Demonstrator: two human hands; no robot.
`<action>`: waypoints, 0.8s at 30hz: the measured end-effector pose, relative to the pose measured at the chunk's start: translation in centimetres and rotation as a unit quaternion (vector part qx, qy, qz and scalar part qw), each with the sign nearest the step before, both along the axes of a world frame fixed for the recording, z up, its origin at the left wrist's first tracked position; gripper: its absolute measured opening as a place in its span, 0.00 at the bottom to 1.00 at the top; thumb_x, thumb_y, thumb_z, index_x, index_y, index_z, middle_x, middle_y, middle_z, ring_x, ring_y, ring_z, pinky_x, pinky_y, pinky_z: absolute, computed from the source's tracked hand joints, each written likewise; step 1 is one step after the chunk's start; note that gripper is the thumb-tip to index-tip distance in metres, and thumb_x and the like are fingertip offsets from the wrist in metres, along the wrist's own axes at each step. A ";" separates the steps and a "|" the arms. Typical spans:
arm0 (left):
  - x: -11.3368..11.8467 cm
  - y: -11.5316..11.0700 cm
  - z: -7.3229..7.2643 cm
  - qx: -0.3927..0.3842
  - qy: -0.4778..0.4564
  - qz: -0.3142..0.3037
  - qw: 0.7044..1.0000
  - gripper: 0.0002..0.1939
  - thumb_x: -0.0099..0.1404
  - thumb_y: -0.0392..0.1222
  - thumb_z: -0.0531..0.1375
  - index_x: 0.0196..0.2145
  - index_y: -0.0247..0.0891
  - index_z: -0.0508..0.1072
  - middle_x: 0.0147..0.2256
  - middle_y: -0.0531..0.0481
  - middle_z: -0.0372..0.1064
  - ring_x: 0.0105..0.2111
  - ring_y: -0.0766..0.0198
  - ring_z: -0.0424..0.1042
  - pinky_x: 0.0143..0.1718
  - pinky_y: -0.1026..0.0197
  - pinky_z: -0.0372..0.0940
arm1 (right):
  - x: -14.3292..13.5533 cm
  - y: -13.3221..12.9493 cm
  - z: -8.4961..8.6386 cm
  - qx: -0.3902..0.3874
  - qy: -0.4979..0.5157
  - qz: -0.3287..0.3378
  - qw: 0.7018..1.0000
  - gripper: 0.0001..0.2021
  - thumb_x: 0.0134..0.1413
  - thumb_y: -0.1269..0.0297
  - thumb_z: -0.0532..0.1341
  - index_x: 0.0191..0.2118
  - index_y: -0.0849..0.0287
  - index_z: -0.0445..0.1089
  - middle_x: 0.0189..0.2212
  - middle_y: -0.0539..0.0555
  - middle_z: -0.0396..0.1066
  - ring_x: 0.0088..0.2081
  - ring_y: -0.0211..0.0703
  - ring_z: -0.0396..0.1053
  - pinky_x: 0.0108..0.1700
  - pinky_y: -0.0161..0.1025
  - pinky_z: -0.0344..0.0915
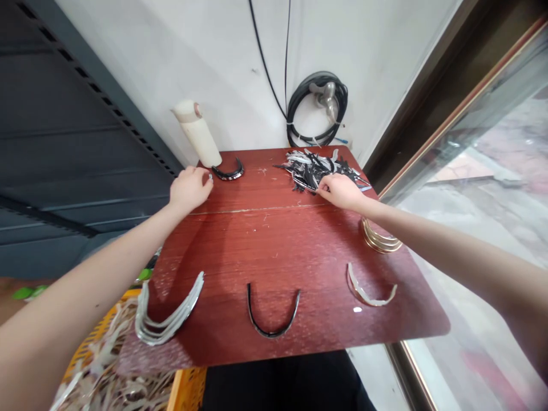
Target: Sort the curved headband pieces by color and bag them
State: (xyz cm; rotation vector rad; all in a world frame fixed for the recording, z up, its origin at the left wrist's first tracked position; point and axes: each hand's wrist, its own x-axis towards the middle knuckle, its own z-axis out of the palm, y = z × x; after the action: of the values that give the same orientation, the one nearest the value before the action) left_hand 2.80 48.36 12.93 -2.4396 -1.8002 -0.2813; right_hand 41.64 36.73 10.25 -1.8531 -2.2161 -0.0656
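Observation:
My left hand (pixel 192 187) is closed at the table's back left edge, thumb and fingers curled together. A small pale spot shows at its fingertips, too small to name. Just right of it lies a small stack of black curved strips (pixel 229 172). At the back right, my right hand (pixel 340 191) is pinched at the front edge of a heap of black and white scraps (pixel 314 168); what its fingertips hold is hidden. Nearer me are several white U-shaped strips (pixel 169 325), a black U-shaped strip (pixel 274 332) and a pale curved strip (pixel 370 299).
Gold curved pieces (pixel 381 242) lie by the right edge of the red-brown table (pixel 240 240). A cream bottle (pixel 199 134) stands at the wall, near a coiled black cable (pixel 295 108). Below left, a yellow crate (pixel 186 388) holds pale strips. Glass panels run along the right.

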 end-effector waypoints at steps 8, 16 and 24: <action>-0.8 -1.0 -0.7 0.008 0.007 -0.070 0.998 0.25 0.71 0.51 0.48 0.53 0.28 0.68 0.53 0.39 0.66 0.54 0.51 0.63 0.57 0.47 0.59 | 0.6 0.0 -0.5 0.030 0.026 0.025 0.999 0.08 0.57 0.66 0.57 0.39 0.61 0.72 0.34 0.57 0.73 0.38 0.48 0.68 0.43 0.41 0.59; -2.2 -7.1 1.2 -0.029 -0.018 -0.149 0.988 0.22 0.70 0.54 0.48 0.51 0.38 0.70 0.51 0.47 0.68 0.52 0.57 0.66 0.57 0.51 0.59 | 1.0 -2.0 -0.5 0.030 -0.015 0.073 0.997 0.11 0.60 0.63 0.56 0.45 0.61 0.70 0.38 0.60 0.71 0.41 0.53 0.67 0.44 0.44 0.58; -1.2 -25.0 0.6 -0.118 -0.033 -0.355 0.927 0.24 0.64 0.55 0.57 0.57 0.58 0.67 0.54 0.54 0.70 0.54 0.53 0.68 0.56 0.49 0.65 | 1.6 -5.5 1.8 0.058 0.010 0.050 0.997 0.13 0.61 0.59 0.56 0.47 0.60 0.70 0.41 0.60 0.70 0.44 0.55 0.67 0.47 0.47 0.60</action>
State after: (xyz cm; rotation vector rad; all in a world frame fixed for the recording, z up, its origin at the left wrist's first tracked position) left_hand 1.57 23.40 13.58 -3.2079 -0.9285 -0.2005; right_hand 43.29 31.24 12.00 -1.6736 -2.2378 -0.1522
